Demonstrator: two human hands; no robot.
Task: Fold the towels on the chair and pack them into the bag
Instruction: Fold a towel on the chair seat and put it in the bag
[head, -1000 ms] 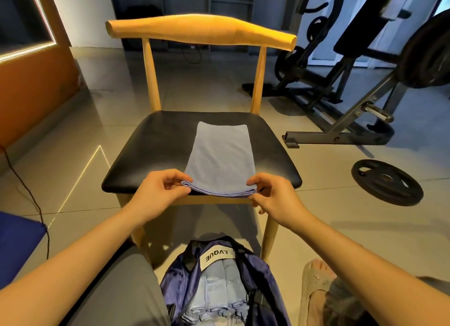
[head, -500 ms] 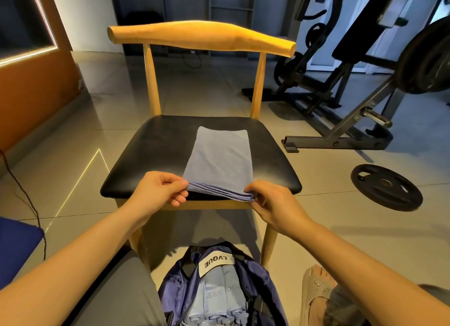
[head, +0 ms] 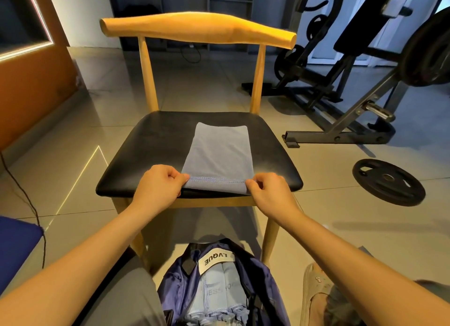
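The open purple fabric bag (head: 175, 286) on the floor (head: 73, 179) already holds folded blue towels (head: 216, 294), while a pale blue cloth towel (head: 219, 153), folded into a strip, lies on the black-seated wooden chair (head: 158, 150), with left hand (head: 158, 187) and right hand (head: 270, 192) fingers pinching its near corners, seemingly for another fold before packing.

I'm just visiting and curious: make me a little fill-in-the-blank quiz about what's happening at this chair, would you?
1. The blue towel lies on the chair, whose seat is ____.
2. The left hand and the right hand each pinch a near ____ of the towel.
3. The white label on the open bag reads ____.
4. A round weight plate lies flat on the ____.

Missing words: black; corner; LVQUE; floor.
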